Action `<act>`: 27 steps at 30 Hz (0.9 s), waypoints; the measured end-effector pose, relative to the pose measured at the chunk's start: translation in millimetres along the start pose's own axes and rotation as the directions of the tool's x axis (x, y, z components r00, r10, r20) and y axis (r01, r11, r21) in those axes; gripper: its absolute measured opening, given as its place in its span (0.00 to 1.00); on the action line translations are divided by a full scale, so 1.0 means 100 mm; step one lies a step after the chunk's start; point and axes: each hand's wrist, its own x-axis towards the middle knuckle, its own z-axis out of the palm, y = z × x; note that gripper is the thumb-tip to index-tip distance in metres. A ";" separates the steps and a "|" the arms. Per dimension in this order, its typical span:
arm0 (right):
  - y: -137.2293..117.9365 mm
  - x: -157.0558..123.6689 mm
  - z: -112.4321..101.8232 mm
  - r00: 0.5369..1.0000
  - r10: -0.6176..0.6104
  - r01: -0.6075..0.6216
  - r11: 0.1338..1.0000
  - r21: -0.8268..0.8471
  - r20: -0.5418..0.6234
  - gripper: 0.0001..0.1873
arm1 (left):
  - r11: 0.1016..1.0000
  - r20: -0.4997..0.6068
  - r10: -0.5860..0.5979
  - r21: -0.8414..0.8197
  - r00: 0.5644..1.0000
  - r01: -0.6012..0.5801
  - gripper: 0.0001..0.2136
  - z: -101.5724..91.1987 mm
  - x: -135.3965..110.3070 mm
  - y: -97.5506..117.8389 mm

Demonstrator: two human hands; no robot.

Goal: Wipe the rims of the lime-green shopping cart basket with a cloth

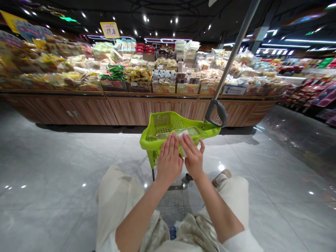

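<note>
A small green shopping cart [151, 144] stands in front of me, its basket opening away from me. My left hand [170, 160] lies with fingers stretched out flat over the near rim. Close on its right, my right hand [193, 157] presses a folded white tissue or cloth [183, 133] against the same rim, fingers extended over it and thumb side hidden. White edges of it show above and below the fingers. A clear panel [193, 131] is set into the cart's rim beside the right hand.
A grey pole [236, 45] with a dark grey loop handle [216, 112] rises from the cart's right end. Beyond stands a long wooden display counter [152, 105] heaped with packaged food, under a yellow-edged price sign [109, 30]. Shiny grey tiles [65, 168] cover the floor.
</note>
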 end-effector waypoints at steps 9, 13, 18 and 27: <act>0.38 -0.06 -0.03 0.937 0.301 -0.318 0.945 -0.079 -0.178 0.41 | 1.000 -0.011 0.005 -0.020 1.000 -0.005 0.36 -0.01 -0.01 0.01; 0.12 -0.02 -0.01 0.992 0.114 -0.116 0.993 -0.035 -0.057 0.38 | 1.000 -0.005 -0.001 -0.008 1.000 0.001 0.36 -0.01 -0.01 0.01; 0.17 -0.02 -0.05 0.999 -0.022 0.022 0.999 -0.024 0.028 0.38 | 1.000 -0.003 0.011 -0.001 1.000 -0.011 0.36 -0.01 -0.01 -0.01; 0.06 -0.02 -0.01 0.999 0.033 -0.034 0.999 -0.022 -0.010 0.39 | 1.000 0.006 0.000 0.020 1.000 0.000 0.35 0.00 -0.01 0.00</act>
